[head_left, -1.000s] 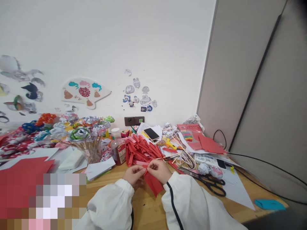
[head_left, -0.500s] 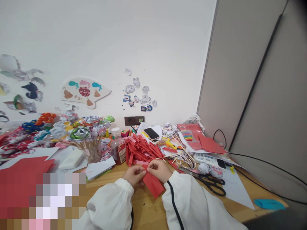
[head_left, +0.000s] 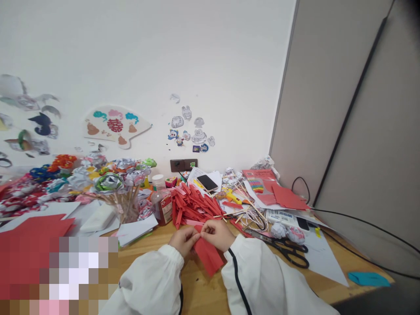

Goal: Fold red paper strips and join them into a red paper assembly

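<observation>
Both of my hands pinch the top edge of a red paper piece (head_left: 207, 256) just above the wooden table (head_left: 200, 288). My left hand (head_left: 185, 239) grips its left corner with closed fingers. My right hand (head_left: 217, 233) grips it just to the right, thumb and fingers pressed together. The paper hangs down toward me between my white sleeves. Right behind my hands lies a pile of red paper strips (head_left: 192, 203).
Black scissors (head_left: 290, 252) lie to the right of my right arm. A phone (head_left: 207, 182) rests on papers behind the strips. A red jar (head_left: 162, 205), paper flowers on sticks (head_left: 111, 183), red sheets (head_left: 285, 197), black cables (head_left: 361, 223) and a blue scrap (head_left: 369, 279) surround the work spot.
The red paper has shifted slightly in my fingers; the hands stay in almost the same place.
</observation>
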Available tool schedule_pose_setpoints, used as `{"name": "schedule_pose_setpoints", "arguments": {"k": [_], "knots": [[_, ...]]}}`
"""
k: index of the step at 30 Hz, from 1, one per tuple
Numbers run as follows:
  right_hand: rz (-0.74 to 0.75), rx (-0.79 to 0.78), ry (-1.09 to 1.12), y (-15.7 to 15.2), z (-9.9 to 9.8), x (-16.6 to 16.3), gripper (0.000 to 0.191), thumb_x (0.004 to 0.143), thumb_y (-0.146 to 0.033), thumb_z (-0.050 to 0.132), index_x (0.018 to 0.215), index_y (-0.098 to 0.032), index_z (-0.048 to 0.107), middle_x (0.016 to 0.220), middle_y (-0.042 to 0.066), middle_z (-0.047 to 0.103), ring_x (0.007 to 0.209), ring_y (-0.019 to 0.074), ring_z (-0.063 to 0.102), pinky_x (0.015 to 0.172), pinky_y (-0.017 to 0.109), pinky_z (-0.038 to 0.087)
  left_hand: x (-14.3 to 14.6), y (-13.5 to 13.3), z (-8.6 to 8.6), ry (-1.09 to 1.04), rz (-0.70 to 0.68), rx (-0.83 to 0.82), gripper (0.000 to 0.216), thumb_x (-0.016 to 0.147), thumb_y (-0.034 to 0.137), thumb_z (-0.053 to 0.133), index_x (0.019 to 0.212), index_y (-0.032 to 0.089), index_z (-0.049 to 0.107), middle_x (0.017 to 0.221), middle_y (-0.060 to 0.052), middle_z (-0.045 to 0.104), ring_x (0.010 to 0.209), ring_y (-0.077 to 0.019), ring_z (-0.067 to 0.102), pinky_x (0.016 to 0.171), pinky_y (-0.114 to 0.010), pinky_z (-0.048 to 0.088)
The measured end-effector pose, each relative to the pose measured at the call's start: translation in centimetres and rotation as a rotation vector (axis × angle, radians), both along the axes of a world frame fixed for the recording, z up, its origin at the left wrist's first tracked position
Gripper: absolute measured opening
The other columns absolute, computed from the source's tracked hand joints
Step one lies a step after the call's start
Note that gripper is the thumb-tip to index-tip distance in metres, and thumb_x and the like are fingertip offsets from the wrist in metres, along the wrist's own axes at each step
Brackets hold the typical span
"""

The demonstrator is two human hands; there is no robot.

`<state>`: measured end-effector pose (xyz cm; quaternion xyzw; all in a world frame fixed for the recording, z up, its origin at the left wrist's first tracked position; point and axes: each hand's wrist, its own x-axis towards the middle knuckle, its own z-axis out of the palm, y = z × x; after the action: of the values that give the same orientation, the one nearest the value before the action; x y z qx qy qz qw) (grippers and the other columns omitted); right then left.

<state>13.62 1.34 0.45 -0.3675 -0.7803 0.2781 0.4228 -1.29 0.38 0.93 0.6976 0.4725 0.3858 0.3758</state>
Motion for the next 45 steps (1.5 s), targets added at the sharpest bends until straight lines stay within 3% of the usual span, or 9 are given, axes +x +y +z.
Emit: {"name": "schedule_pose_setpoints", "arguments": {"k": [6, 10, 15, 23, 27, 32, 36, 39, 45], "knots": [[0.017, 0.004, -0.013, 0.2, 0.0, 0.1, 0.011, 0.069, -0.022, 0.046, 0.065, -0.015, 0.053, 0.056, -0.003, 0.05, 0.052, 0.0077, 0.044, 0.049, 0.017, 0.035, 0.4, -0.2, -0.5, -0.027, 0.001, -0.073, 0.022, 0.059, 0.037, 0.051, 0.053, 0.017, 0.045, 0.034, 0.007, 0.039, 0.03, -0.0076, 0.037, 0.032, -0.018, 0.027], [0.009, 0.073, -0.07, 0.1, 0.3, 0.3, 0.017, 0.072, -0.026, 0.042, 0.064, -0.015, 0.053, 0.056, -0.003, 0.049, 0.052, 0.0079, 0.043, 0.049, 0.017, 0.032, 0.5, -0.4, -0.2, -0.001, -0.012, 0.012, 0.023, 0.061, 0.037, 0.049, 0.05, 0.017, 0.043, 0.034, 0.007, 0.038, 0.031, -0.0069, 0.036, 0.033, -0.018, 0.026], [0.007, 0.151, -0.208, 0.1, 0.4, 0.4, 0.024, 0.075, -0.029, 0.038, 0.062, -0.015, 0.052, 0.052, -0.003, 0.046, 0.049, 0.0078, 0.04, 0.046, 0.017, 0.029, 0.4, -0.2, 0.0, 0.014, 0.024, -0.058, 0.028, 0.063, 0.043, 0.043, 0.051, 0.018, 0.039, 0.033, 0.008, 0.035, 0.03, -0.0075, 0.035, 0.032, -0.018, 0.024], [0.08, 0.246, -0.337, 0.0, 0.8, 0.6, 0.019, 0.075, -0.023, 0.038, 0.066, -0.015, 0.053, 0.06, -0.001, 0.052, 0.056, 0.0087, 0.045, 0.052, 0.017, 0.032, 0.3, -0.3, 0.6, 0.084, 0.006, 0.078, 0.03, 0.064, 0.043, 0.04, 0.051, 0.017, 0.039, 0.04, 0.009, 0.03, 0.038, -0.006, 0.031, 0.037, -0.017, 0.023], [0.101, 0.202, -0.327, 0.1, 1.0, 0.9, 0.021, 0.076, -0.023, 0.036, 0.069, -0.015, 0.054, 0.06, -0.001, 0.052, 0.055, 0.0086, 0.044, 0.051, 0.017, 0.031, 0.3, -0.4, 0.6, 0.027, -0.005, -0.021, 0.031, 0.063, 0.047, 0.04, 0.054, 0.017, 0.039, 0.036, 0.009, 0.032, 0.031, -0.0054, 0.03, 0.032, -0.017, 0.022], [0.105, 0.165, -0.303, 0.2, 0.3, 0.7, 0.019, 0.075, -0.023, 0.039, 0.068, -0.015, 0.055, 0.061, -0.001, 0.053, 0.057, 0.0087, 0.045, 0.052, 0.017, 0.031, 0.3, -0.1, -0.6, -0.018, -0.013, -0.195, 0.034, 0.054, 0.051, 0.048, 0.056, 0.018, 0.04, 0.028, 0.01, 0.037, 0.023, -0.0077, 0.036, 0.026, -0.017, 0.023], [0.078, 0.081, -0.222, 0.4, 0.5, 0.9, 0.024, 0.076, -0.029, 0.037, 0.068, -0.014, 0.055, 0.059, -0.001, 0.052, 0.056, 0.0091, 0.044, 0.051, 0.018, 0.031, 0.3, 0.2, -0.8, -0.119, 0.019, -0.125, 0.035, 0.052, 0.05, 0.051, 0.052, 0.018, 0.04, 0.027, 0.01, 0.039, 0.022, -0.0056, 0.035, 0.025, -0.016, 0.023], [0.051, -0.011, -0.081, 1.0, 0.8, 1.4, 0.029, 0.076, -0.036, 0.036, 0.068, -0.014, 0.054, 0.062, -0.001, 0.052, 0.057, 0.0093, 0.044, 0.053, 0.019, 0.033, 0.0, 0.4, -0.1, -0.279, 0.126, -0.095, 0.035, 0.053, 0.05, 0.051, 0.052, 0.018, 0.036, 0.027, 0.009, 0.043, 0.021, -0.0058, 0.036, 0.025, -0.015, 0.025], [0.131, -0.355, 0.194, 2.5, -0.9, 1.5, 0.035, 0.065, -0.042, 0.05, 0.087, -0.015, 0.049, 0.065, 0.0, 0.054, 0.048, 0.0091, 0.048, 0.044, 0.02, 0.037, -0.9, 0.9, 0.8, -0.44, 0.258, -0.059, 0.035, 0.053, 0.049, 0.053, 0.05, 0.018, 0.036, 0.026, 0.007, 0.047, 0.021, -0.0065, 0.038, 0.026, -0.015, 0.029]]}}
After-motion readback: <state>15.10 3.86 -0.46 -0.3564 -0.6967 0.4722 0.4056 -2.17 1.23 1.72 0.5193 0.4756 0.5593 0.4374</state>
